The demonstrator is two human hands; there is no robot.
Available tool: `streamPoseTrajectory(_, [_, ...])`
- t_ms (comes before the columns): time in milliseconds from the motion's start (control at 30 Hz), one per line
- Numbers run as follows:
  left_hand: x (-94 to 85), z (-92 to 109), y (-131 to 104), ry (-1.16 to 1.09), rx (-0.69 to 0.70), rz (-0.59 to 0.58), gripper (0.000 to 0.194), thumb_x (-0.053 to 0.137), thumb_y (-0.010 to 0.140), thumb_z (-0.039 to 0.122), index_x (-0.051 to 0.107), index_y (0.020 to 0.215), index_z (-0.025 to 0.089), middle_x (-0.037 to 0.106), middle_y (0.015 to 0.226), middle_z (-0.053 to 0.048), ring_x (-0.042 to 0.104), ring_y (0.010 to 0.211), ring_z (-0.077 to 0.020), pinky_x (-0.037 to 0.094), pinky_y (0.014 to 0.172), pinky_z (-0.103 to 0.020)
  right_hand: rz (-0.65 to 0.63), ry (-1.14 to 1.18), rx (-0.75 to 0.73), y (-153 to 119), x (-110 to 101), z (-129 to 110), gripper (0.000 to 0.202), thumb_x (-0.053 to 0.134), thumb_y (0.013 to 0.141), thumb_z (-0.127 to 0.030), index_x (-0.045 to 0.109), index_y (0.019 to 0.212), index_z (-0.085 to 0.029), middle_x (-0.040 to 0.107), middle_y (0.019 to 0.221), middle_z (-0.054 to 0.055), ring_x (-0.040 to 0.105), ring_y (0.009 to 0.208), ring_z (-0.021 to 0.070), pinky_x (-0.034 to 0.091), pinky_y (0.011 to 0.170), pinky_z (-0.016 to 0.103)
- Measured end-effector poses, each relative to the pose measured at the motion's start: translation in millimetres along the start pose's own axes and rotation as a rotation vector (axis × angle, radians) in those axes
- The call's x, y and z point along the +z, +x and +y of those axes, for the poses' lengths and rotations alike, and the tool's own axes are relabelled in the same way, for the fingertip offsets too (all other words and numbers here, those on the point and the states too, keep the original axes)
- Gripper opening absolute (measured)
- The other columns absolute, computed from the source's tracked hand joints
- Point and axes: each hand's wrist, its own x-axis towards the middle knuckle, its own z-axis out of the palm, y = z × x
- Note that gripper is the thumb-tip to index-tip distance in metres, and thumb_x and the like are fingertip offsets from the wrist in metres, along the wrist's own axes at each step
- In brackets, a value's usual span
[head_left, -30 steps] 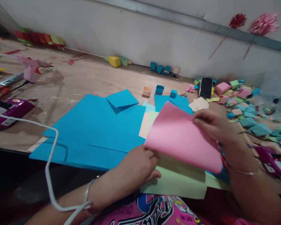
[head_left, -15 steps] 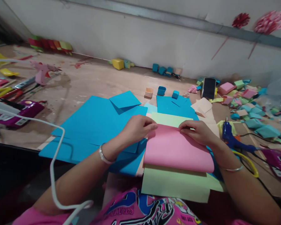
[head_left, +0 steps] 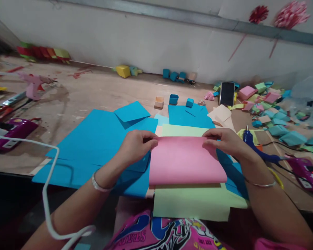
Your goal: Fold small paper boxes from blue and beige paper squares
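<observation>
A pink sheet (head_left: 186, 161), bent over so that its rounded fold faces my body, spans the space between my hands. My left hand (head_left: 139, 146) pinches its far left corner between thumb and fingers. At the far right corner, my right hand (head_left: 221, 140) pinches it the same way. Beneath it lie pale green sheets (head_left: 191, 203), showing at the near and far sides. Large blue sheets (head_left: 94, 139) spread to the left, and another blue sheet (head_left: 193, 116) lies beyond.
A blue glue gun (head_left: 258, 147) stands at the right near a purple device (head_left: 304, 173). A pink glue gun (head_left: 33, 85) lies at the left. Behind are a phone (head_left: 226, 93) and many small paper pieces (head_left: 281, 130). A white cable (head_left: 50, 173) crosses my left arm.
The view has shifted slightly. My hands have moved a little farther apart along the pink sheet's far edge, and that edge now looks straighter.
</observation>
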Motion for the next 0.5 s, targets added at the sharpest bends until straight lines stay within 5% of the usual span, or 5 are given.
streamPoseTrajectory(133, [1.5, -9.1, -2.7, -0.076, -0.002, 0.010, 0.028, 0.062, 0.076, 0.034, 0.075, 0.097, 0.019, 0.076, 0.086, -0.003, 0.066, 0.076, -0.0183, 0.050, 0.067, -0.027, 0.033, 0.162, 0.090, -1.3, 1.9, -5.3, 0.024, 0.073, 0.073, -0.041, 0.072, 0.086, -0.020, 0.066, 0.070, 0.001, 0.059, 0.063, 0.0150, 0.045, 0.054, 0.027])
streamPoseTrajectory(500, [-0.5, -3.4, -6.8, 0.066, 0.046, -0.027, 0.026, 0.055, 0.082, 0.037, 0.074, 0.076, 0.019, 0.071, 0.070, -0.001, 0.060, 0.066, -0.0151, 0.040, 0.058, -0.024, 0.064, 0.220, 0.096, -2.0, 5.2, -6.8, 0.026, 0.075, 0.072, -0.042, 0.073, 0.084, -0.020, 0.069, 0.073, 0.003, 0.061, 0.065, 0.0160, 0.044, 0.054, 0.027])
